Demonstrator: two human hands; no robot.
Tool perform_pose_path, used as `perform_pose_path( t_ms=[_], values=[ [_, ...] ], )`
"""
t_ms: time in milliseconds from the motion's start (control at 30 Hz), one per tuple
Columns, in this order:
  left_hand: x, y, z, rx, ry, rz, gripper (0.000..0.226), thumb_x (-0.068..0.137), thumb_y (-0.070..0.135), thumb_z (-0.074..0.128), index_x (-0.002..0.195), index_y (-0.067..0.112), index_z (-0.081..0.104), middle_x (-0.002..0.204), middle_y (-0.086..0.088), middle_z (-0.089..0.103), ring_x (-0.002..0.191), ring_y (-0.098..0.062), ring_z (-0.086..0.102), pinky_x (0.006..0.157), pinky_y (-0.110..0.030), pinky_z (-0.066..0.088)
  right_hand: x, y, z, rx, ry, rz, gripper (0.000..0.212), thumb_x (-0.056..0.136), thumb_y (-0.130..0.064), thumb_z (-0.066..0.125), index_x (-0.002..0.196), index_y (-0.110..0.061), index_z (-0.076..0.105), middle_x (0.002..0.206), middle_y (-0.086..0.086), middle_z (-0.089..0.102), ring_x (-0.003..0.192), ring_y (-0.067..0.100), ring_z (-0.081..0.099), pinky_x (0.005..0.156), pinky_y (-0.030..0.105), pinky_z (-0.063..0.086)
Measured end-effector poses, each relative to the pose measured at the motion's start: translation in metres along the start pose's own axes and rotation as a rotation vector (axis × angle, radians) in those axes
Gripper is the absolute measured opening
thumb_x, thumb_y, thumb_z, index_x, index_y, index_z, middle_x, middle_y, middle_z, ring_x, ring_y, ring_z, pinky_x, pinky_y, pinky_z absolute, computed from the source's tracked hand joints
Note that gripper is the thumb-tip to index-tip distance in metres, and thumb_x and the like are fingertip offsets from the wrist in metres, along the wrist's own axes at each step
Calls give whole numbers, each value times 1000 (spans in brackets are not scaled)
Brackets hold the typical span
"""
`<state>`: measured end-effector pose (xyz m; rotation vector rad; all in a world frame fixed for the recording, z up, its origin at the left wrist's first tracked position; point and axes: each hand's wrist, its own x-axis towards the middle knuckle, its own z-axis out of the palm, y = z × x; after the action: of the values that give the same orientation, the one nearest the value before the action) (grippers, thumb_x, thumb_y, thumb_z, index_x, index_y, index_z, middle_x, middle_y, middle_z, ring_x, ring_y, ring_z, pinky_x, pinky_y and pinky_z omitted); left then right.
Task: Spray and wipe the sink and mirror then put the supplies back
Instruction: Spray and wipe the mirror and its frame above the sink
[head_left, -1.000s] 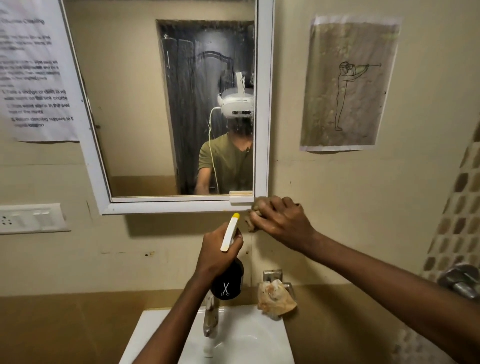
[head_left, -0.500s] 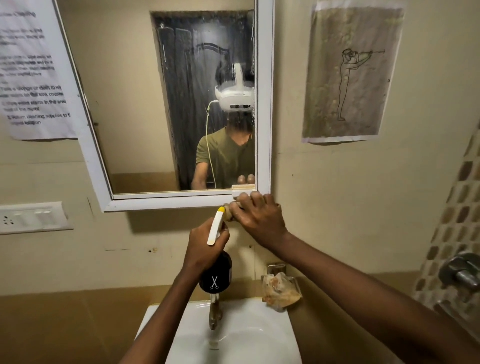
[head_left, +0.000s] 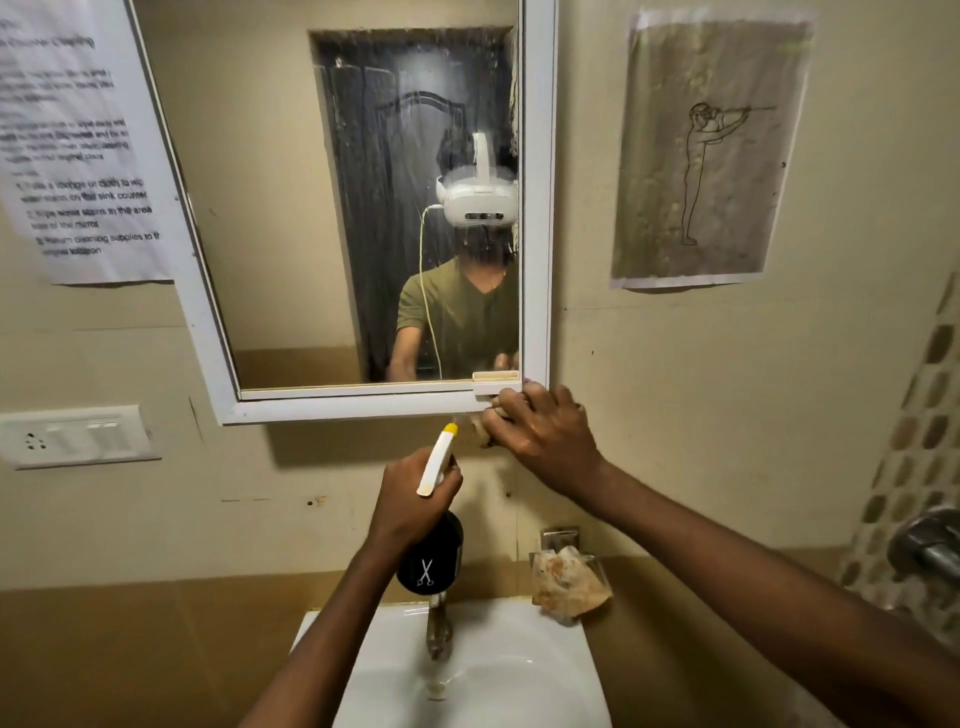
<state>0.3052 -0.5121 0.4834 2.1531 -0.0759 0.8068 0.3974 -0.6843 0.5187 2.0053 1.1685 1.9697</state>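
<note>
Cloth (head_left: 480, 435) sits bunched under the right hand (head_left: 543, 428), pressed at the mirror's (head_left: 363, 208) lower right frame corner — soft, limp stuff, light, best kept wadded in the palm so it doesn't flop. Fingers curl over it, gripping. Bottle (head_left: 431, 551) hangs below the left hand (head_left: 415, 499), which wraps the neck under the white nozzle; probably light plastic, slick if wet, so the neck is the sensible hold. Right arm reaches up across the frame, left forearm rises over the sink (head_left: 467, 675). Glass looks streaky.
</note>
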Motion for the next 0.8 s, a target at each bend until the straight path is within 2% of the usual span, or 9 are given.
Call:
perform_pose_path(
  t_ms=[67, 133, 300, 400, 467, 567, 633, 700, 800],
  values=[
    [-1, -1, 0, -15, -14, -13, 20, 74, 32, 53, 68, 13, 59, 62, -8, 64, 59, -24, 61, 59, -40, 48, -14, 18, -5, 10, -40, 19, 5, 93, -19, 60, 92, -19, 65, 95, 7, 65, 86, 29, 61, 64, 37, 41],
    [-2, -2, 0, -18, 4, -23, 17, 76, 27, 57, 69, 12, 60, 61, -7, 63, 57, -20, 58, 56, -32, 45, -18, 26, -8, 11, -53, 15, 8, 94, -19, 58, 94, -19, 67, 97, 8, 66, 89, 30, 60, 65, 37, 42],
    [0, -8, -4, -8, 38, -11, 9, 75, 23, 60, 72, 16, 61, 60, 0, 60, 58, -12, 54, 54, -17, 38, 21, -22, 2, 85, 16, 27, 24, 100, -14, 44, 89, -15, 66, 87, 8, 63, 72, 27, 57, 61, 37, 41],
    [4, -8, -10, 32, 46, 3, 10, 75, 25, 59, 73, 16, 61, 62, -1, 62, 62, -14, 56, 55, -18, 39, 19, -20, 7, 111, 29, 57, 12, 94, -12, 55, 92, -17, 65, 92, 6, 63, 76, 26, 55, 62, 37, 40],
    [7, -4, -14, 25, 36, 26, 10, 76, 25, 59, 73, 15, 61, 62, 0, 62, 61, -15, 56, 56, -19, 39, 0, -6, 4, 163, 5, 121, 9, 89, -17, 62, 97, -19, 65, 97, 6, 64, 82, 28, 54, 64, 37, 42],
    [11, 10, -15, 3, -6, 60, 8, 76, 24, 58, 73, 17, 61, 63, 3, 63, 59, -12, 57, 56, -18, 41, -15, 10, -5, 275, -71, 316, 30, 77, -24, 68, 106, -16, 63, 101, 10, 62, 87, 31, 55, 69, 38, 47],
    [15, 19, -14, -23, -17, 70, 8, 77, 24, 57, 73, 18, 61, 66, 2, 65, 61, -12, 59, 57, -19, 43, -15, 19, -11, 321, -72, 440, 35, 74, -27, 64, 106, -13, 66, 101, 11, 62, 88, 30, 55, 72, 38, 49],
    [20, 28, -11, -55, -23, 69, 11, 77, 26, 58, 76, 16, 63, 70, 0, 67, 64, -12, 61, 59, -21, 44, -13, 26, -15, 282, -44, 397, 33, 75, -26, 62, 106, -14, 66, 100, 11, 63, 89, 29, 53, 72, 38, 47],
    [24, 34, -5, -61, -55, 75, 13, 75, 27, 59, 76, 15, 63, 68, 1, 66, 61, -10, 58, 57, -22, 44, -4, 20, -17, 251, 3, 207, 22, 81, -24, 70, 102, -14, 67, 99, 12, 65, 88, 30, 55, 70, 39, 44]
  ],
)
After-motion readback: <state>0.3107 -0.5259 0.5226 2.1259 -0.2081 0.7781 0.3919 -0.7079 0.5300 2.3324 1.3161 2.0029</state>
